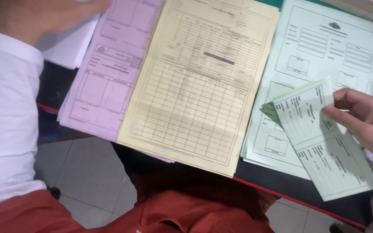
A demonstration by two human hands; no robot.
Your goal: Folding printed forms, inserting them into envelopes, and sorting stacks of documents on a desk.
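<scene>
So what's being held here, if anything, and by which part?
The right hand holds a folded green slip by its upper right edge, thumb on top. The left hand holds nothing; it rests on the white papers beside the pink forms.

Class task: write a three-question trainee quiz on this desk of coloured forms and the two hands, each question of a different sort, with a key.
1. True or false: the right hand holds a folded green form.
2. Which stack lies between the pink stack and the green stack? A white, B yellow, C blue.
3. Fill in: the left hand rests on the ____ papers at the top left.

Key: 1 true; 2 B, the yellow stack; 3 white.
</scene>
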